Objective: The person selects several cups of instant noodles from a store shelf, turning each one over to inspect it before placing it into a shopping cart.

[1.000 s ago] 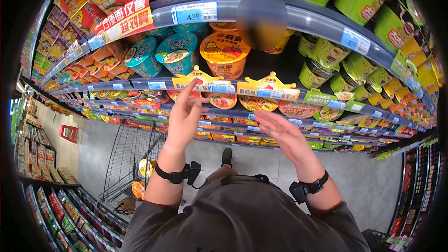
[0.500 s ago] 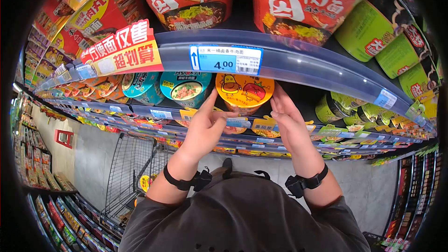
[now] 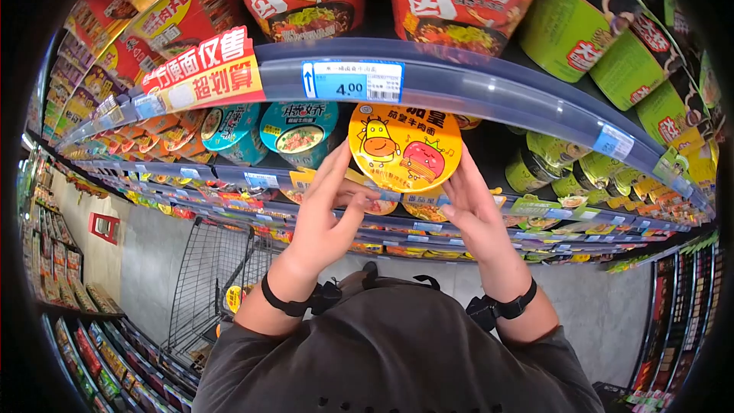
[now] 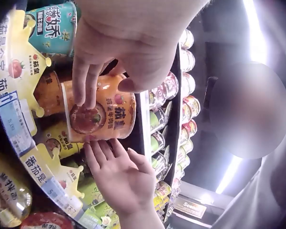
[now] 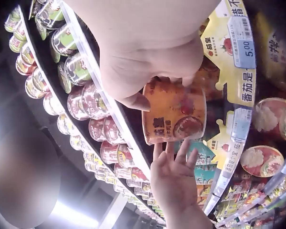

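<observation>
An orange instant noodle tub (image 3: 405, 147) with a yellow cartoon lid is held between both hands, just in front of a shelf, its lid tilted toward the head camera. My left hand (image 3: 325, 218) grips its left side; in the left wrist view the fingers (image 4: 90, 86) reach across the printed wall. On the opposite side my right hand (image 3: 480, 210) holds the tub, fingers along the wall. The right wrist view shows the right thumb (image 5: 137, 102) near one end of the tub (image 5: 174, 114), with the left fingertips against the far side.
Teal noodle tubs (image 3: 298, 134) stand left of the held one and green tubs (image 3: 535, 168) to the right. Overhead runs a shelf edge (image 3: 489, 80) with a price tag (image 3: 353, 81), large red tubs (image 3: 466, 0) above it. A wire cart (image 3: 210, 275) stands at lower left.
Both hands have moved up from below the shelf to either side of the orange tub and taken hold of it. The tub has come forward and its lid now faces the head camera more fully.
</observation>
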`<action>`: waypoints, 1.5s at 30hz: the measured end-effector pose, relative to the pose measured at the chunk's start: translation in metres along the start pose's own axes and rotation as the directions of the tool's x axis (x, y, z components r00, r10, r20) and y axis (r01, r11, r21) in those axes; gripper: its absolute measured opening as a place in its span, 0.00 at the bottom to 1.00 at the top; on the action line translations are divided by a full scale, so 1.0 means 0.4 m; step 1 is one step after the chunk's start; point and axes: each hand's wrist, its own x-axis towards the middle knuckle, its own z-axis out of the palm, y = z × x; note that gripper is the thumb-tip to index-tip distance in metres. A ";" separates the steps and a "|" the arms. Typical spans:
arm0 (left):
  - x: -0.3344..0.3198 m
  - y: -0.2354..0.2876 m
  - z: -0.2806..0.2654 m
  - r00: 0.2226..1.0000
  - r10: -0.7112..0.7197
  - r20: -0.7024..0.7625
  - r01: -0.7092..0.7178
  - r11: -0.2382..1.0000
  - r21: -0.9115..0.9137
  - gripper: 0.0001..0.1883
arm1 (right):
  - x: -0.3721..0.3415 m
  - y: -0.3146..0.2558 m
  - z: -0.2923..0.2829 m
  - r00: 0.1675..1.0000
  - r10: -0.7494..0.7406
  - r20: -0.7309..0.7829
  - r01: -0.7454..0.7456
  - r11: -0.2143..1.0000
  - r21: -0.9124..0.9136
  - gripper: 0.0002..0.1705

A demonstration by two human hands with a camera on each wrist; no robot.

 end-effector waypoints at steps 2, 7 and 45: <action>-0.041 0.011 0.013 0.991 0.127 -0.049 -0.126 0.992 0.019 0.37 | -0.038 -0.016 0.003 0.998 -0.025 0.060 0.024 1.000 0.015 0.56; -0.185 0.030 0.061 0.992 0.108 -0.062 -0.104 0.992 0.070 0.37 | -0.171 -0.001 0.004 0.990 0.072 0.124 -0.085 0.992 0.099 0.55; -1.252 0.119 -0.490 0.707 -0.597 -0.380 0.680 0.721 0.133 0.38 | -0.295 0.348 0.892 0.132 0.786 0.604 -0.789 0.452 -0.416 0.42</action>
